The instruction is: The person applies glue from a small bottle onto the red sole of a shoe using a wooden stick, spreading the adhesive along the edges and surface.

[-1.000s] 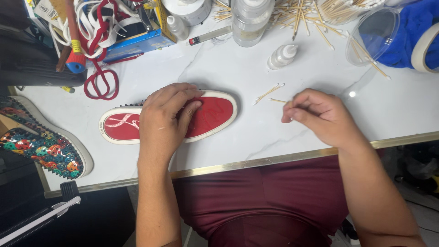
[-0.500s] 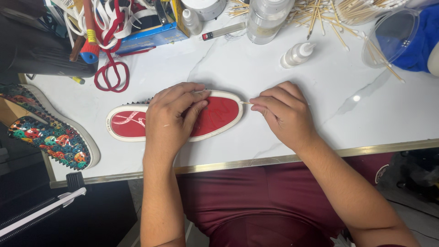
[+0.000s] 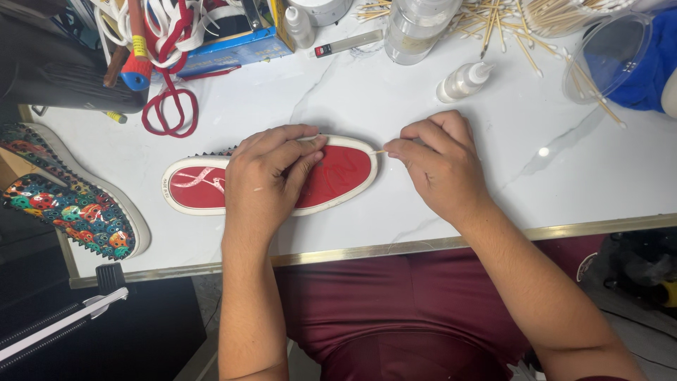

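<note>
A shoe [image 3: 204,187] lies sole-up near the front edge of the white marbled surface [image 3: 493,190], its red sole ringed by a pale rubber rim and small studs showing along the far side. The left hand [image 3: 271,176] lies flat across the middle of the sole, fingers spread and pressing down, pinning it in place rather than gripping it. The right hand [image 3: 441,162] is closed narrowly around a thin wooden stick [image 3: 379,152], whose tip meets the rim at the toe end. The shoe looks light but firm: the sole appears stiff enough to take pressure from above without buckling, while the smooth surface beneath could let it slide, so a broad palm hold over the middle seems the sound grip. The studs on the upper look sharp enough to be worth avoiding, so the rubber rim or flat sole is likely the better place to take hold. The stick looks slender and easily snapped, best pinched close to its tip. A second, multicoloured studded shoe [image 3: 70,204] rests at the left edge, and a small dropper bottle [image 3: 462,82] and loose sticks [image 3: 486,21] lie farther back.
</note>
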